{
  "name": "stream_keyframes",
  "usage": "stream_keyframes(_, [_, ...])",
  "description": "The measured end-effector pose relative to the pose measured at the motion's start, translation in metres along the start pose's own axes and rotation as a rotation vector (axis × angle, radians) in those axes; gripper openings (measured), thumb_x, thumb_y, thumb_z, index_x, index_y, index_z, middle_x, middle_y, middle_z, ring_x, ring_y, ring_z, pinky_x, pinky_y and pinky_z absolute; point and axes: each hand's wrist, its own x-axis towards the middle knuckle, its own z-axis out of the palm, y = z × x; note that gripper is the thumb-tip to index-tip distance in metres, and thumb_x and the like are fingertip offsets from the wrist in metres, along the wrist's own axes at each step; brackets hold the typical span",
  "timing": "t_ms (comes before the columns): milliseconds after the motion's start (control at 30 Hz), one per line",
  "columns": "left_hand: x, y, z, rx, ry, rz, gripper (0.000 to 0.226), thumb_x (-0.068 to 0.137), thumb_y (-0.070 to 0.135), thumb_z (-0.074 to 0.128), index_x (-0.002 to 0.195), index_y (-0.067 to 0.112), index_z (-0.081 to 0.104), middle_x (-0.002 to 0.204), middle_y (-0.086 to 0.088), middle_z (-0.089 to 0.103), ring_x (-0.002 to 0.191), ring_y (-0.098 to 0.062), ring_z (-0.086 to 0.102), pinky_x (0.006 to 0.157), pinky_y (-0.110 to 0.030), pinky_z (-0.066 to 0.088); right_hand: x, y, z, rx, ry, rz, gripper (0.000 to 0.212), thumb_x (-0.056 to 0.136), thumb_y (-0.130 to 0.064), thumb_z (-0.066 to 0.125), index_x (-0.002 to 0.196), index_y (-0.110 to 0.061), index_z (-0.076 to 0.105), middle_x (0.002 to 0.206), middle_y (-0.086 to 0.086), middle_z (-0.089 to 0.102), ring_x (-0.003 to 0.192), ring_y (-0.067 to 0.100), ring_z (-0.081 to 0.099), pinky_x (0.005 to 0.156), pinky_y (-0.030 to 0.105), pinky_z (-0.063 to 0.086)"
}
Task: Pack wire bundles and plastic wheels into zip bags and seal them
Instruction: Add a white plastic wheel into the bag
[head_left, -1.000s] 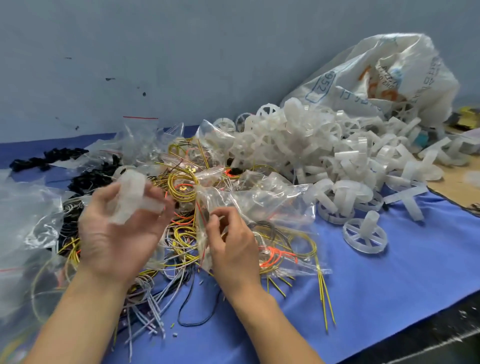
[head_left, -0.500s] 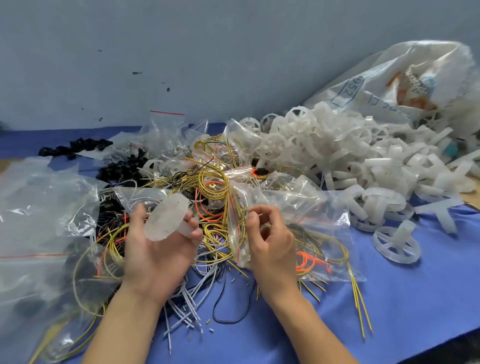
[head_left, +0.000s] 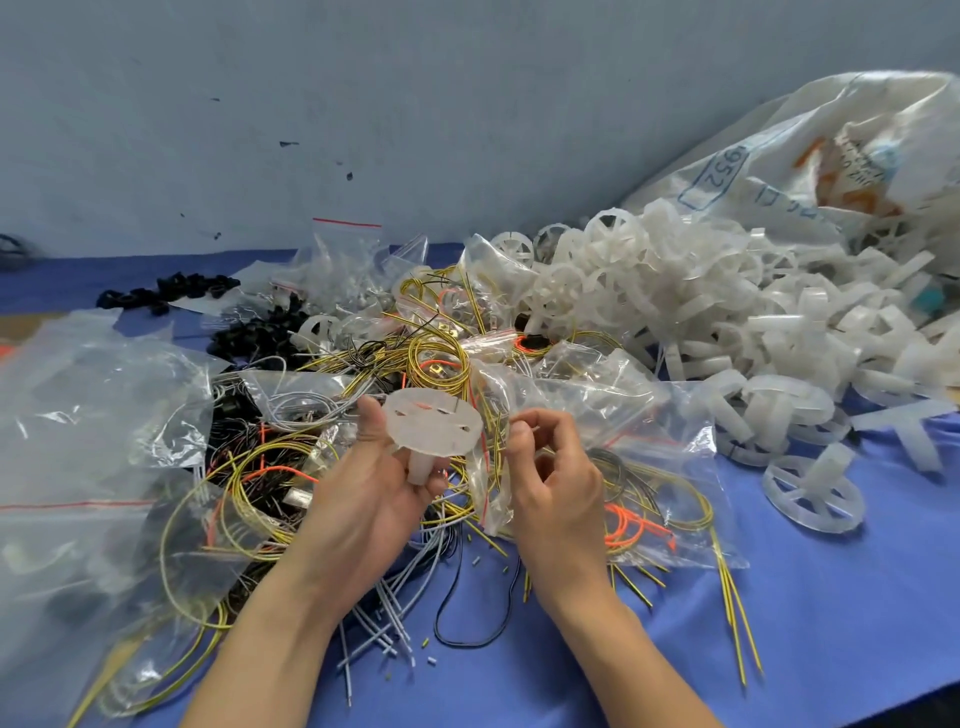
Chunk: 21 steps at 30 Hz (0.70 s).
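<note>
One wheel (head_left: 434, 420) raised nearer, grasped in left hand (head_left: 363, 501), right hand (head_left: 558, 480) pinching one zip bag (head_left: 613, 410)

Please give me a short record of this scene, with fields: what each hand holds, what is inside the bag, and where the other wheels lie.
left hand: holds a plastic wheel by its stem, disc upward
right hand: pinches the edge of a zip bag
bag contents: wire bundle, yellow and orange; the held wheel is not yet inside
wheel supply: pile of wheels on the right, in front of a white sack
surface: blue cloth
</note>
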Motion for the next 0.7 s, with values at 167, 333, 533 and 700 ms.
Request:
stream_keyframes(167, [0.000, -0.009, -0.005, 0.069, -0.067, -0.061, 0.051, 0.089, 0.047, 0.058, 0.120, 0.008, 0.064, 0.087, -0.004, 0.063, 0.068, -0.012, 0.056, 0.059, -0.021, 0.049, -0.001, -0.001, 0.001, 0.010, 0.033, 0.006, 0.014, 0.099, -0.043, 0.045, 0.094, -0.033, 0.053, 0.068, -0.014, 0.057, 0.060, 0.011, 0.052, 0.056, 0.026, 0.040])
stream_keyframes(333, [0.000, -0.013, -0.005, 0.346, 0.013, 0.035, 0.033, 0.089, 0.026, 0.058, 0.121, 0.020, 0.067, 0.073, -0.003, 0.057, 0.064, -0.011, 0.051, 0.060, -0.020, 0.045, -0.001, -0.003, -0.001, -0.018, 0.040, -0.026, 0.014, 0.102, -0.039, 0.043, 0.097, -0.030, 0.052, 0.085, -0.013, 0.060, 0.079, 0.008, 0.057, 0.068, 0.024, 0.044])
stream_keyframes(533, [-0.003, -0.016, 0.008, 0.719, -0.030, 0.185, 0.023, 0.098, 0.008, 0.054, 0.111, 0.022, 0.065, 0.098, 0.005, 0.072, 0.079, -0.004, 0.062, 0.070, -0.017, 0.050, -0.009, -0.006, 0.002, -0.130, -0.024, -0.152, 0.013, 0.101, -0.035, 0.041, 0.100, -0.026, 0.052, 0.094, -0.014, 0.055, 0.086, -0.001, 0.052, 0.070, 0.024, 0.039])
stream_keyframes(700, [-0.005, -0.008, 0.011, 0.611, 0.033, 0.188, 0.014, 0.090, 0.012, 0.063, 0.104, 0.013, 0.064, 0.086, 0.000, 0.072, 0.074, -0.008, 0.064, 0.067, -0.019, 0.052, -0.011, -0.010, 0.002, -0.180, 0.029, -0.242, 0.024, 0.101, -0.038, 0.037, 0.101, -0.020, 0.052, 0.093, -0.013, 0.051, 0.077, 0.004, 0.050, 0.064, 0.025, 0.037])
